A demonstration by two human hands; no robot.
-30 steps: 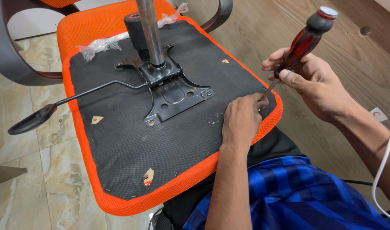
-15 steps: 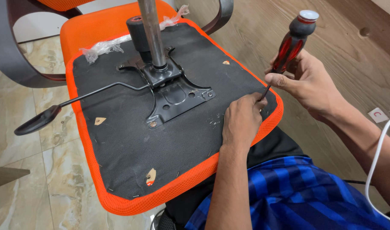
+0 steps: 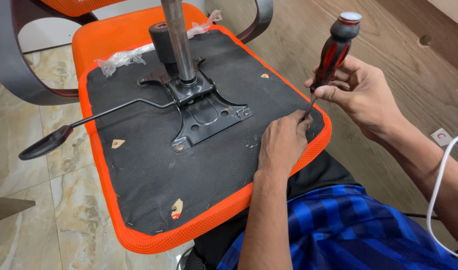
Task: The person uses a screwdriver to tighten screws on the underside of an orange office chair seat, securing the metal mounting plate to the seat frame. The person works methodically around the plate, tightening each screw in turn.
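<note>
An upturned orange office-chair seat (image 3: pixel 139 240) lies across my lap, its black fabric underside (image 3: pixel 149 165) facing up. My right hand (image 3: pixel 361 95) grips a red-and-black screwdriver (image 3: pixel 334 47) almost upright, its tip down at the seat's right edge. My left hand (image 3: pixel 281 142) rests on the black fabric there, fingers pinched around the screwdriver's tip. Whether those fingers hold a screw is hidden.
A black metal mounting plate (image 3: pixel 204 112) with a steel gas-lift column (image 3: pixel 179 37) stands at the seat's middle. A black lever (image 3: pixel 64 135) sticks out left over the tiled floor. Crumpled clear plastic (image 3: pixel 121 55) lies at the far edge. A white cable (image 3: pixel 439 185) hangs at right.
The screwdriver has swung from leaning right to nearly upright and shifted slightly left. My left hand stays at the tip. The seat has not moved.
</note>
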